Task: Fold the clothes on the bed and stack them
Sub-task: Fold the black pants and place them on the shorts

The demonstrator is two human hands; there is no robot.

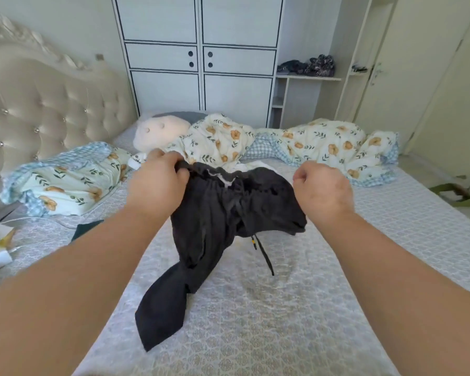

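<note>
A pair of black drawstring shorts (217, 221) hangs above the bed (255, 321), its waistband stretched between my two hands. My left hand (158, 180) pinches the left end of the elastic waistband. My right hand (323, 191) is curled at the right end, with the cloth running under it. One leg of the shorts trails down onto the bedsheet toward me, and a drawstring dangles below. Behind the waistband, a white garment (248, 167) lies on the sheet. A dark piece of clothing (86, 229) lies flat at the left.
A flowered quilt (318, 147) is bunched across the far side of the bed, with a flowered pillow (65, 180) and a round plush cushion (158, 134) at the left. The tufted headboard (38, 109) runs along the left. A white wardrobe (198, 58) stands behind.
</note>
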